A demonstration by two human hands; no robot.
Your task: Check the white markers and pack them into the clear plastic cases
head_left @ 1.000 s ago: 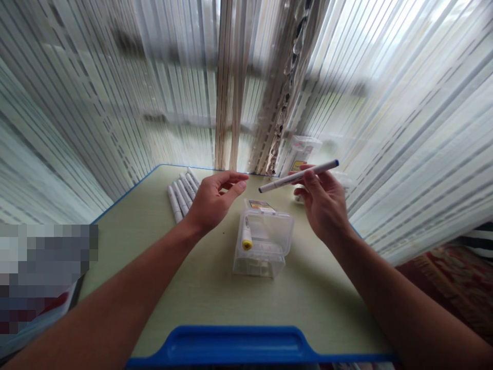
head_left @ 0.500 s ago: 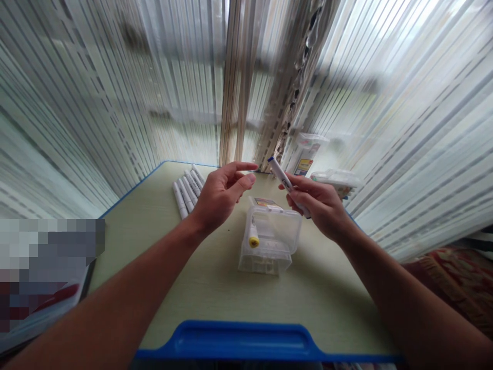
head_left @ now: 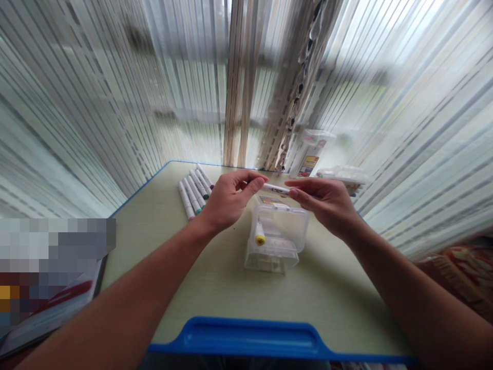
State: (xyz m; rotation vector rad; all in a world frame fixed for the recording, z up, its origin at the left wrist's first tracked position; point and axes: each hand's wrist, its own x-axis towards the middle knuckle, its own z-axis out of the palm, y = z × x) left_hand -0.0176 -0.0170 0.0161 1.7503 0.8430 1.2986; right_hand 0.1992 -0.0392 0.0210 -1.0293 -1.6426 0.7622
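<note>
A white marker lies almost level between my hands, above the back of a clear plastic case. My left hand pinches one end and my right hand grips the other; both ends are hidden by fingers. Below them the clear case stands with its lid open toward me. Inside it rests one marker with a yellow cap end. Left of my left hand, several white markers lie side by side on the table, some showing green, teal or purple ends.
The pale table has a blue rim and a blue tray at the front edge. Another clear case stands at the back right, beside a white-topped container. Striped curtains hang just behind the table.
My left hand has closed on one end of the marker. The marker has turned from steeply slanted to nearly level, and my hands have come together. The view has shifted slightly.
</note>
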